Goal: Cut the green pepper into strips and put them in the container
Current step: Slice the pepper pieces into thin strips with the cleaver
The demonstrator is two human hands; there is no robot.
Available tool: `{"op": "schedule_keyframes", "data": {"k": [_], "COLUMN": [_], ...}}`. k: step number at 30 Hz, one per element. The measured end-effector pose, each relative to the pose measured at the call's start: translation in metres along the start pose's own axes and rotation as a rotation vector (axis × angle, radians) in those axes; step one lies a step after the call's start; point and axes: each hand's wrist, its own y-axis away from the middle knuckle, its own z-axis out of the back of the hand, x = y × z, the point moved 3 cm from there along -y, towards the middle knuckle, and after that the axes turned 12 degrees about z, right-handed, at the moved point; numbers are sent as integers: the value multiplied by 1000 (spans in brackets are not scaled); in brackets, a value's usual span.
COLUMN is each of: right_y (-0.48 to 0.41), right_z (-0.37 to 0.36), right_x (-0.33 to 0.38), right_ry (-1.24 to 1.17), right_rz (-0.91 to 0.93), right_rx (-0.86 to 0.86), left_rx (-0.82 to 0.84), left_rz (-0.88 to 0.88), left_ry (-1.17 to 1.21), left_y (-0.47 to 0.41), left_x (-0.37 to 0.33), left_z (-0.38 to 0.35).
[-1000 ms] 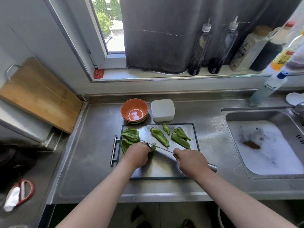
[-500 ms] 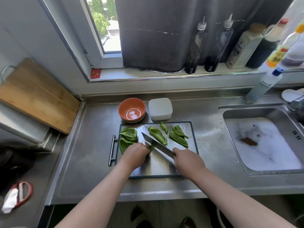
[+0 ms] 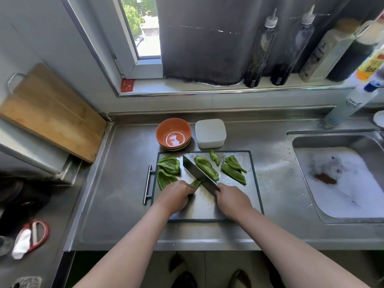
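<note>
the steel kitchen knife [image 3: 197, 173] has lifted out of its stroke: a second ago the blade lay thin and low across the steel cutting board [image 3: 252, 196]; now its flat side shows, tip toward the stacked orange bowls [image 3: 173, 134]. the right hand [image 3: 232, 201] is wrapped round the handle. the left hand [image 3: 176, 196] curls over a small green pepper piece [image 3: 195, 183] at the blade. i'd say it's between slices. the larger green pepper pieces [image 3: 206, 167] lie uncut on the board, and the white lidded plastic container [image 3: 210, 133] waits on the desk just beyond.

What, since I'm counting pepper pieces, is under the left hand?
One green pepper piece pokes out from under the left hand, beside the knife, on the steel cutting board. The hand covers the rest of it.
</note>
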Motion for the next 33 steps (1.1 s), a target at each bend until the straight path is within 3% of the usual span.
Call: {"op": "schedule_keyframes", "data": {"k": [7,12,16,21,27,33], "right_y": [4,1,-3,-4,-6,-7], "right_z": [37,65,70,60,48,49], "right_x": [-6,-17,-27,-35,-40,-46], "right_ry": [30,-12,-38,-42,-40,-41], "right_rz": [21,-14,-57,-96,-136,-145], "right_rx": [-78,-246,-279,-221,-174,-168], "left_rx": [-15,-231,-193,-151,-74,-175], "left_rz": [-7,263,427,411,266,126], "left_ry": [124,511,617,502,43,49], "left_y": [1,-17,-44,-73,-82,-84], "left_x": [-1,-9,-21,-40,-46,-34], "left_z": [15,32,31,25,9,11]}}
